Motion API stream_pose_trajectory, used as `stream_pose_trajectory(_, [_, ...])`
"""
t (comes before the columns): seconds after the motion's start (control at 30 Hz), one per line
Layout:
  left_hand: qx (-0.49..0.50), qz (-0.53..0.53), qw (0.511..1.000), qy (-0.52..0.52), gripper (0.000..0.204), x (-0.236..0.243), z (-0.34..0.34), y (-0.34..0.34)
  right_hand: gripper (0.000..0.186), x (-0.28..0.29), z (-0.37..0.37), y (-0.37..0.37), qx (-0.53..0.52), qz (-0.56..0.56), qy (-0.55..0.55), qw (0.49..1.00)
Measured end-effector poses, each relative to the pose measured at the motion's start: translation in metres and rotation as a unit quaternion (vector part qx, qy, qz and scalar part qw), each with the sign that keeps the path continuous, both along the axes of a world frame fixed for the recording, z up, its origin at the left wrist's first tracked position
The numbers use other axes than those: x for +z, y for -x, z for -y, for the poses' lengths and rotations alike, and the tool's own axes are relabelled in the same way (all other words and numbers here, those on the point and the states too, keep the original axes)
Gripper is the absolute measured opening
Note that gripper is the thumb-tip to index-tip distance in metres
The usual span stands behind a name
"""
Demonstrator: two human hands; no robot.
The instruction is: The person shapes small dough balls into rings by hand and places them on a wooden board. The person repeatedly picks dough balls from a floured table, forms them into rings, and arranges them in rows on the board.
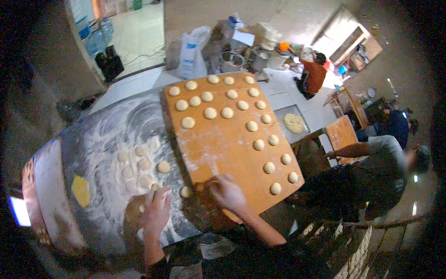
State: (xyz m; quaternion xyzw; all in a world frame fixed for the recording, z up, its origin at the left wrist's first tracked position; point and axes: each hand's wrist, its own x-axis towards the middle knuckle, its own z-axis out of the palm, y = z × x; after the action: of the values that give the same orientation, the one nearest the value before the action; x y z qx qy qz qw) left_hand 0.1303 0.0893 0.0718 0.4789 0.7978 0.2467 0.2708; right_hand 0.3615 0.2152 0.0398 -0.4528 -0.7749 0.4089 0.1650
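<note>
Over the floured dark table (93, 153), my left hand (157, 209) has its fingers drawn together at a pale dough ball (156, 187), partly hidden behind the fingertips. My right hand (228, 197) is curled, slightly blurred, over the near left part of a wooden board (213, 149); whatever lies under its fingers is hidden. Another dough ball (186, 191) sits between the hands, beside the board's left edge. Several floured dough balls (144, 164) lie beyond my left hand. Rows of round dough balls (210, 113) stand along the board's far and right sides.
A flat yellow dough piece (81, 190) lies at the table's left. Right of the board is a tray (303, 122) holding a dough lump. A co-worker in grey (388, 158) stands at the right; another person in orange (314, 76) is farther back. A white sack (193, 53) stands behind the board.
</note>
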Motion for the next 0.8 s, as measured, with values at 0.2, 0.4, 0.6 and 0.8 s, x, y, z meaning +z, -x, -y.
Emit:
stream_pose_trajectory(0.2, [-0.270, -0.120, 0.939, -0.176, 0.023, -0.023, -0.218, -0.157, 0.027, -0.004, -0.028, -0.185, -0.270, 0.193, -0.204, 0.921])
stream_pose_trajectory(0.4, [-0.258, -0.011, 0.945, -0.198, 0.031, -0.033, -0.267, -0.228, 0.020, -0.049, -0.084, -0.168, -0.235, 0.188, -0.052, 0.952])
stream_pose_trajectory(0.6, [-0.059, 0.368, 0.890, -0.261, 0.022, -0.032, -0.218, -0.127, 0.022, 0.016, -0.080, -0.086, -0.125, 0.218, -0.121, 0.960])
stream_pose_trajectory(0.8, [0.105, 0.111, 0.974, -0.165, 0.022, -0.028, 0.002, 0.094, 0.037, 0.011, -0.061, 0.104, 0.120, 0.115, 0.041, 0.985])
